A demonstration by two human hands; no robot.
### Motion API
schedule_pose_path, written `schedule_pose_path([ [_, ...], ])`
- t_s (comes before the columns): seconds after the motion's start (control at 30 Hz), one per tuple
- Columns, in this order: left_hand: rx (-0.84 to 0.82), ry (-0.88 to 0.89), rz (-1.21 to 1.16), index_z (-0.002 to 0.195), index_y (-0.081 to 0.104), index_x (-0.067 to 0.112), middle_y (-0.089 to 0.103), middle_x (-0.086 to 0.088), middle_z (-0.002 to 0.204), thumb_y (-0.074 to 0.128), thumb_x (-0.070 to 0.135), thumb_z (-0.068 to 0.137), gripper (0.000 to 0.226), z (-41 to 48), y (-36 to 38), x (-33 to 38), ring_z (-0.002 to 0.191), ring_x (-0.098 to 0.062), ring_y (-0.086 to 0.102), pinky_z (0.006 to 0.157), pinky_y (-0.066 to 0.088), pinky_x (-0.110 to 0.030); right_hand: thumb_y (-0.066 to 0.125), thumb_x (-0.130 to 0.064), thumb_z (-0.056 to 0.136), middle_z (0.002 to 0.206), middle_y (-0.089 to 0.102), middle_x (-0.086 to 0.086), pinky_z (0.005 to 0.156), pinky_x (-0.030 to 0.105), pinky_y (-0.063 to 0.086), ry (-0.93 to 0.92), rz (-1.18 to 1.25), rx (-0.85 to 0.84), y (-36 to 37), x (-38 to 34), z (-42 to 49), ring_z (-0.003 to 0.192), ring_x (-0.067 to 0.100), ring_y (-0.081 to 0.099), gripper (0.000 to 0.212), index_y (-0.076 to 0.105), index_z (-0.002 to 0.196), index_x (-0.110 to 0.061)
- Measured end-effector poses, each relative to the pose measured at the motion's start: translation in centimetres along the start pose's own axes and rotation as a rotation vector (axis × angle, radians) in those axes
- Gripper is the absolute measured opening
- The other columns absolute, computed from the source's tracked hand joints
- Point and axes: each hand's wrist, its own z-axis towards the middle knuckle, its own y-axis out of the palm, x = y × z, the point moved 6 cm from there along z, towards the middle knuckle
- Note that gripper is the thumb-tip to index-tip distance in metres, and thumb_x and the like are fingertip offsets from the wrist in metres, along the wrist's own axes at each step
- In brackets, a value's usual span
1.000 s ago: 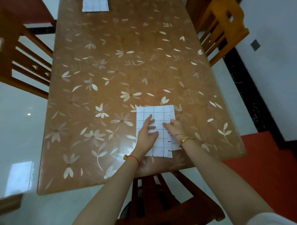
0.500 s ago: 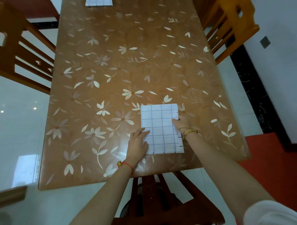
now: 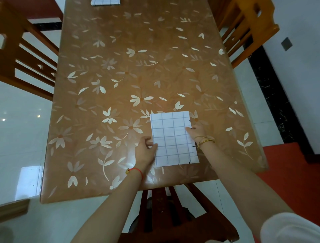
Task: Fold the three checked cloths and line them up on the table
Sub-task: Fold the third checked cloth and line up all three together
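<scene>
A folded white cloth with a grey check [image 3: 173,138] lies flat near the front edge of the brown flowered table [image 3: 121,78]. My left hand [image 3: 146,151] rests at the cloth's left edge, its thumb touching the edge and its fingers loosely curled on the table. My right hand [image 3: 197,131] touches the cloth's right edge with its fingertips. A second folded checked cloth [image 3: 105,2] lies at the table's far end, cut off by the top of the view. No third cloth is in view.
Wooden chairs stand at the table's left side [image 3: 26,57], at its right side [image 3: 247,26] and at the front edge below my arms [image 3: 173,216]. The floor is pale tile, with a red mat [image 3: 294,173] at the right.
My left hand has slid off the top of the cloth to its left edge. My right hand has stayed at the right edge. The cloth now lies squarer to the table.
</scene>
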Motion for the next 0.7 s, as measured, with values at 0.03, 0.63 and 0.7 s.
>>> schedule_pose_path([
  [0.03,-0.015,-0.037,-0.002,0.115,0.057,0.017,0.067,0.003,0.087,0.069,0.017,0.089,0.029,0.3,0.1,-0.1,0.076,-0.006,0.059,0.065,0.043,-0.014,0.061,-0.017,0.09,0.056,0.026,0.003,0.052,0.026,0.021,0.0,0.004,-0.002,0.0,0.0,-0.1,0.053,0.014,0.026,0.048,0.028,0.055,-0.014],
  [0.63,-0.023,-0.055,0.254,0.097,0.064,0.012,0.061,0.005,0.075,0.073,0.017,0.085,0.015,-1.8,-6.0,-3.8,0.07,-0.008,0.055,0.06,0.042,-0.019,0.062,-0.019,0.088,0.06,0.052,-0.004,0.059,0.025,0.042,-0.176,-0.168,-0.092,3.4,-0.4,-6.0,0.064,0.014,0.052,0.027,0.051,0.063,-0.021],
  [0.7,-0.018,-0.02,0.287,0.098,0.063,0.013,0.062,0.005,0.076,0.074,0.019,0.086,0.018,-1.8,-6.5,-3.2,0.071,-0.007,0.056,0.061,0.042,-0.018,0.061,-0.017,0.089,0.058,0.049,-0.004,0.06,0.025,0.04,-0.18,-0.192,-0.069,3.5,-0.4,-6.2,0.062,0.014,0.048,0.029,0.05,0.062,-0.02],
])
